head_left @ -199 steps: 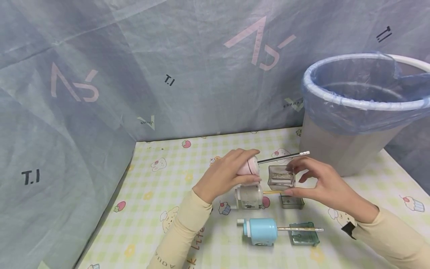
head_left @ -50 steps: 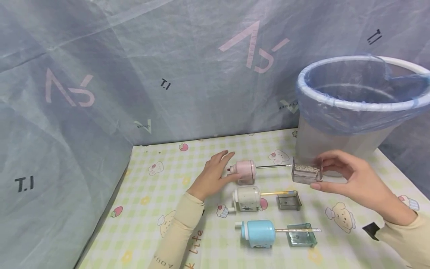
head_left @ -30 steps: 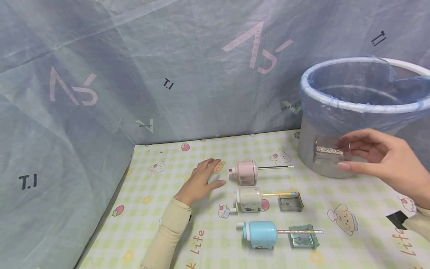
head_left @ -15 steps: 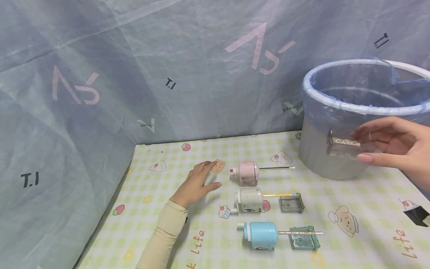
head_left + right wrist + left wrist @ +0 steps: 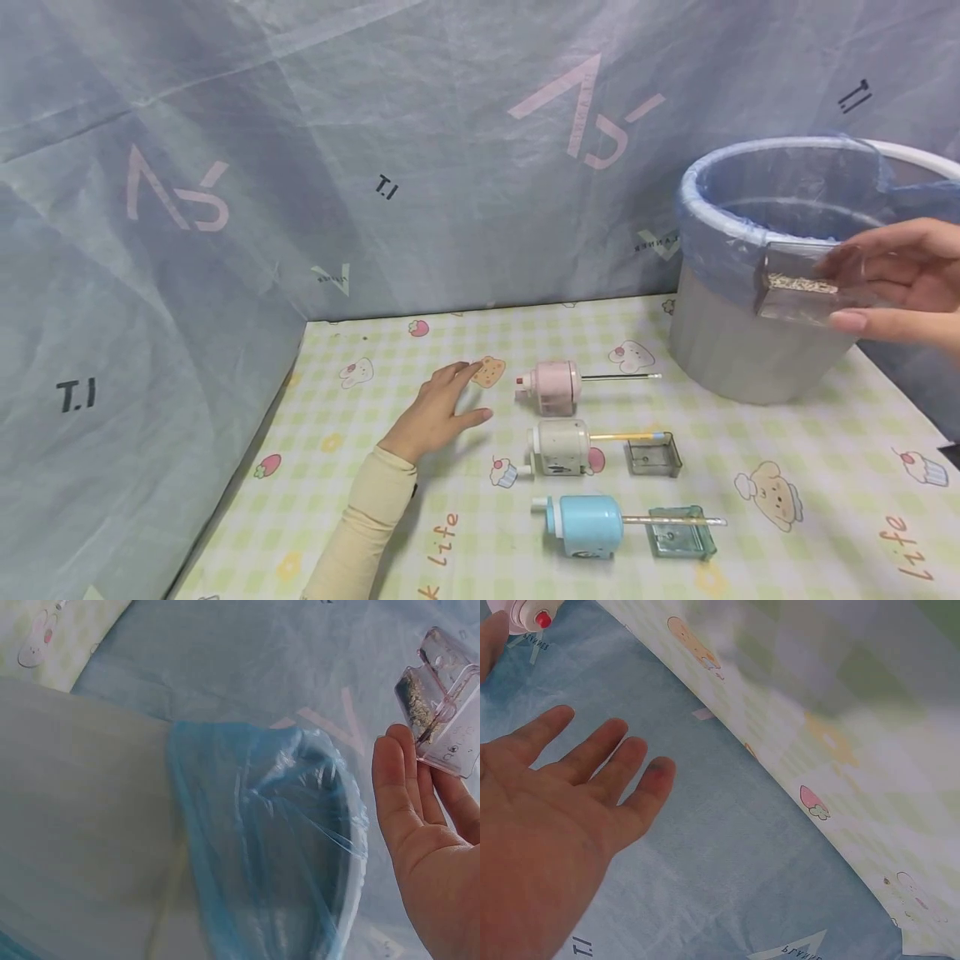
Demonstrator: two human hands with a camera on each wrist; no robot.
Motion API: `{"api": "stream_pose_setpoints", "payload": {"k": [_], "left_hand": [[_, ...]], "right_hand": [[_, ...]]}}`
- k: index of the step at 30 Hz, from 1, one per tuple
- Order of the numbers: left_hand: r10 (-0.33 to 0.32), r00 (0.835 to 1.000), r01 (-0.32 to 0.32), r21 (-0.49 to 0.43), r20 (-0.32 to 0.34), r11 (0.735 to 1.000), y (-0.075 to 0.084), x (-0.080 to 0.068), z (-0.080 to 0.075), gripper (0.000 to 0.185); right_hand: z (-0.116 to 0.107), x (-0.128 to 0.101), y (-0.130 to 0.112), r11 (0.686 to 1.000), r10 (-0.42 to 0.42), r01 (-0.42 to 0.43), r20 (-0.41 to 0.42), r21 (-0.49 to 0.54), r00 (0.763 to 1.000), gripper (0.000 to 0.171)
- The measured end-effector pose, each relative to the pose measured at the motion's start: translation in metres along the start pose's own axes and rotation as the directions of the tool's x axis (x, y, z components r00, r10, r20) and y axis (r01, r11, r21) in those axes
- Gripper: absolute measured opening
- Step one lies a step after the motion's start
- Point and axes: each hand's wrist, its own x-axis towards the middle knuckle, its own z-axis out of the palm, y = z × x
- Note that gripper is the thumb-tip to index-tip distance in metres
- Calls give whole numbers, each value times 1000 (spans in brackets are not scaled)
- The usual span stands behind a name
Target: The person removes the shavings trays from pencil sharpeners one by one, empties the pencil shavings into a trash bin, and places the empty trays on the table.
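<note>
My right hand [image 5: 896,283] pinches a clear shavings drawer [image 5: 798,293] [image 5: 444,705] holding pencil shavings, lifted level with the near rim of the grey bin [image 5: 750,350] lined with a blue bag [image 5: 262,825]. My left hand [image 5: 442,408] [image 5: 562,810] lies flat and open on the checked tablecloth [image 5: 360,467], just left of the pink sharpener [image 5: 553,387], which has a dark pencil [image 5: 622,377] stuck in it. In the left wrist view only the pink sharpener's red-tipped end [image 5: 532,615] shows.
A white sharpener [image 5: 558,446] with a yellow pencil and a clear drawer [image 5: 654,455] lies in front of the pink one. Nearer me a blue sharpener [image 5: 588,527] has a pencil and a green drawer [image 5: 681,533]. Blue fabric [image 5: 300,167] walls the back and left.
My right hand has carried the shavings drawer up and to the right, from beside the pink sharpener to the bin's rim. My left hand let go of the pink sharpener and settled on the cloth.
</note>
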Motion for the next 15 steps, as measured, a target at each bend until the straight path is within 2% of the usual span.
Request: {"api": "stream_pose_setpoints", "payload": {"k": [5, 10, 15], "left_hand": [[-13, 1000, 13, -1, 17, 1000, -1, -1, 1, 78], [-17, 1000, 17, -2, 26, 1000, -1, -1, 2, 77], [-21, 999, 21, -9, 32, 1000, 0, -3, 3, 78]], "right_hand": [[-8, 8, -1, 1000, 12, -12, -40, -6, 999, 66], [-5, 19, -7, 998, 51, -55, -100, -36, 994, 63], [-11, 33, -13, 989, 108, -119, -114, -88, 988, 57]]}}
